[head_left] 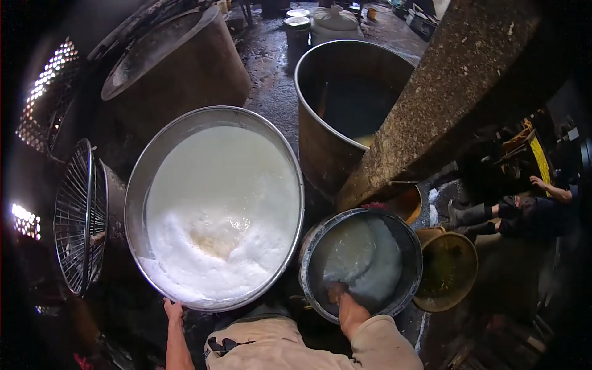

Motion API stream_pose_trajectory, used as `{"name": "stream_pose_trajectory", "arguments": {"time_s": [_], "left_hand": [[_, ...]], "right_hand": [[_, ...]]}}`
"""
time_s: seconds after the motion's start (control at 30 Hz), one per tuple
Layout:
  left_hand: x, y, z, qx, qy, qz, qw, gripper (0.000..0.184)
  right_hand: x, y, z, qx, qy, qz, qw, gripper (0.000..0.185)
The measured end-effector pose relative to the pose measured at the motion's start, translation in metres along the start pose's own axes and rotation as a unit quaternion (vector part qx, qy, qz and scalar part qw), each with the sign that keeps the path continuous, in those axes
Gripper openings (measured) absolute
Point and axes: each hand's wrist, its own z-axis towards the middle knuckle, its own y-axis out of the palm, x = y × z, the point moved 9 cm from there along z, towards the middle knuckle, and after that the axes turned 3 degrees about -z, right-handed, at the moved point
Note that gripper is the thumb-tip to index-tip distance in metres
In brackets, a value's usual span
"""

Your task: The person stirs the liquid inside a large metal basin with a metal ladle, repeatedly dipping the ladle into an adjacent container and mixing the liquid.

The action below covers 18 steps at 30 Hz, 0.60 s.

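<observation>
A large round metal vat (137, 203) stands before me, filled with milky white liquid (222, 166) and thick white foam toward my side. My left hand (174, 309) grips its near rim at the lower left, fingers closed on the edge. To the right is a dark bucket (415, 271) holding cloudy greyish liquid (364, 246). My right hand (338, 291) reaches down inside it, at or just above the liquid. Its fingers are hidden, so whether it holds anything does not show.
A tall drum (314, 135) of dark liquid stands beyond the bucket. A thick slanting post (431, 105) crosses the right side. At left are a wire basket (77, 216) and a tilted large tub (185, 74). A yellowish bucket (447, 271) and a seated person's boots (472, 217) are at right.
</observation>
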Motion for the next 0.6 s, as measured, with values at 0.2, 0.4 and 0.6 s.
{"name": "stream_pose_trajectory", "arguments": {"time_s": [0.2, 0.4, 0.6], "left_hand": [[-0.003, 0.001, 0.005, -0.012, 0.030, 0.011, 0.999, 0.076], [-0.039, 0.009, 0.032, 0.000, 0.004, -0.013, 1.000, 0.077], [-0.021, 0.011, 0.014, -0.039, 0.001, -0.097, 0.995, 0.075]], "right_hand": [[0.004, -0.017, -0.012, -0.071, 0.029, 0.007, 0.997, 0.022], [-0.002, -0.071, -0.057, -0.125, 0.013, 0.057, 0.990, 0.009], [-0.068, -0.125, -0.191, -0.093, -0.096, -0.015, 0.991, 0.006]]}}
